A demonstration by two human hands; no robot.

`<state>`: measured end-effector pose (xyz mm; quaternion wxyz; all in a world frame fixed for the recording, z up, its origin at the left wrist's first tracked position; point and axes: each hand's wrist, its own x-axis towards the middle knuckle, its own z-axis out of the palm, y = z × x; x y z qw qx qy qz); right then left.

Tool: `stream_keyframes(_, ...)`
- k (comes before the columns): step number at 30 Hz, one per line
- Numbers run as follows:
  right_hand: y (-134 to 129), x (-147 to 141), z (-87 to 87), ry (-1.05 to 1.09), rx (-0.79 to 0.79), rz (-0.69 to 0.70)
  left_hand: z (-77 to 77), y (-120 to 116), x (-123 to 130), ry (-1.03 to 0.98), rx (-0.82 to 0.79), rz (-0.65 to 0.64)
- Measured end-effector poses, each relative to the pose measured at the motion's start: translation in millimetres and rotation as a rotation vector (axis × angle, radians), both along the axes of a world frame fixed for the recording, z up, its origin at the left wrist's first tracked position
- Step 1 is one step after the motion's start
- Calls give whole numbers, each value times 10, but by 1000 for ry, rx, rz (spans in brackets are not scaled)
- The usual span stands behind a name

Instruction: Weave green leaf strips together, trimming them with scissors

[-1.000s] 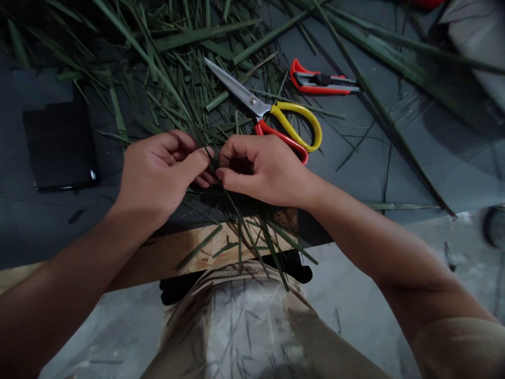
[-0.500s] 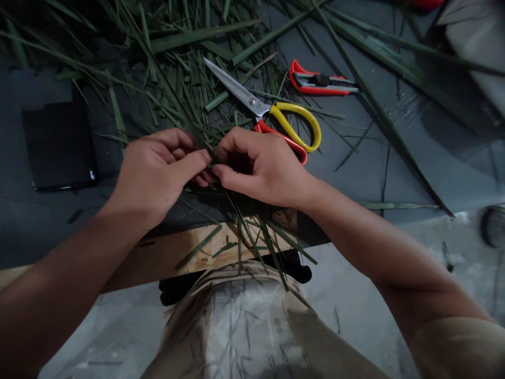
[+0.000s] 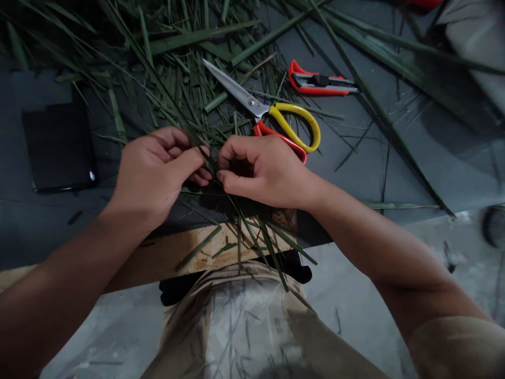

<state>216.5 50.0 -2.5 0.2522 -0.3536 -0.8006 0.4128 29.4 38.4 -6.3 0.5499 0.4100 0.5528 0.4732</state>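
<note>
A thin green leaf strip (image 3: 209, 162) runs between my two hands at the near side of the dark table. My left hand (image 3: 155, 173) is closed, thumb and fingers pinching the strip. My right hand (image 3: 262, 169) also pinches it, thumb against forefinger, just right of the left fingertips. One end of the strip slants up left toward a heap of cut leaves (image 3: 177, 84); the other hangs down toward my lap. Scissors (image 3: 258, 108) with one yellow and one red handle lie right behind my right hand, which partly hides the red handle.
A red utility knife (image 3: 321, 80) lies beyond the scissors. A black phone-like slab (image 3: 59, 147) is at the left. Long leaves (image 3: 386, 118) cross the table's right side. Leaf scraps lie on the wooden edge (image 3: 165, 255) and on my lap (image 3: 252, 321).
My right fingers have shifted slightly down and right, opening a small gap from my left fingertips. More of the leaf strip shows between them.
</note>
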Motion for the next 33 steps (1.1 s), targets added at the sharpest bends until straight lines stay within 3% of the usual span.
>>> stream_keyframes(4, 11, -23, -39, 92, -72, -58, 28, -15, -4, 45, -16, -87)
stream_keyframes(8, 27, -20, -51, 88, -95, -25, 70, -29, 20, 81, -13, -92)
stream_keyframes(15, -7, -19, 8, 37, 14, -30, 22, -35, 7, 38, -16, -32)
stream_keyframes(24, -25, -29, 2, 5, 20, -61, -10, -16, 14, 2, -6, 32)
stream_keyframes(33, -30, 5, -9, -60, 144, 11, -30, -6, -5, -11, -10, -12)
